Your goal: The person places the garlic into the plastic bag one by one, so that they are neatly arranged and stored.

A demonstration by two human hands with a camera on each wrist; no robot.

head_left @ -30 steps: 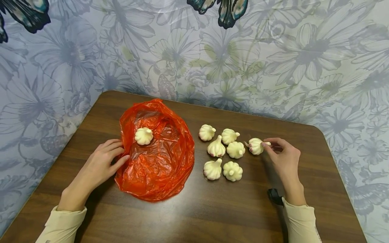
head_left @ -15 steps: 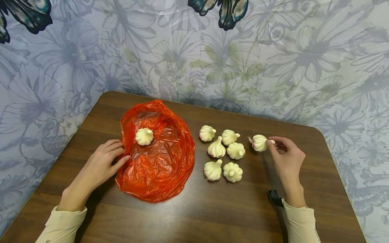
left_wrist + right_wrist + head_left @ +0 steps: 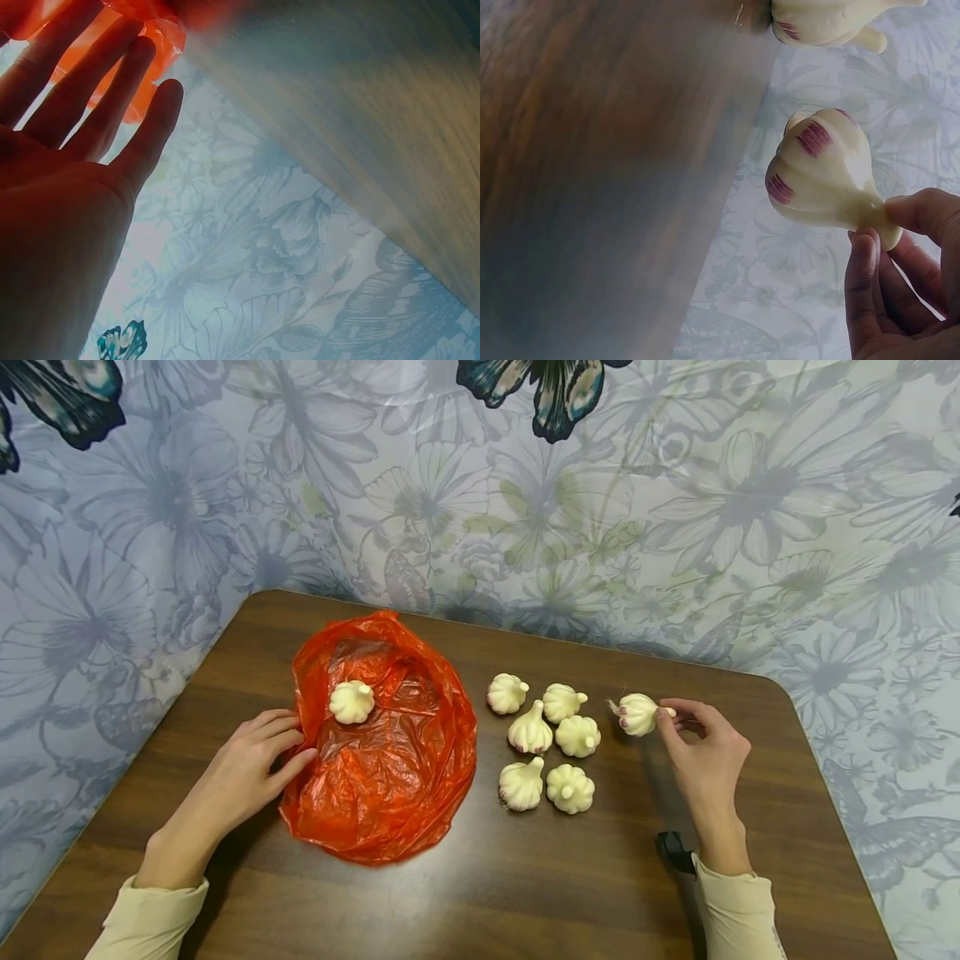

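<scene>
My right hand (image 3: 705,752) pinches a garlic bulb (image 3: 637,715) by its stem, thumb against fingertips. In the right wrist view this bulb (image 3: 821,169) shows purple streaks and its rounded body points away from the fingers. My left hand (image 3: 247,777) touches the left edge of a red plastic bag (image 3: 382,810), which lies spread with its mouth facing up. Its fingers look nearly straight in the left wrist view, reaching to the red plastic (image 3: 154,45). One garlic bulb (image 3: 352,702) sits on the bag's upper left part.
Several garlic bulbs (image 3: 531,727) lie grouped on the brown wooden table (image 3: 480,893) between the bag and my right hand. A floral wall covering (image 3: 480,510) stands right behind the table's far edge. A black strap piece (image 3: 675,852) is at my right wrist.
My right hand has shifted slightly right, drawing the pinched garlic bulb a little away from the group. My left hand keeps its place at the bag; the view tilts slightly.
</scene>
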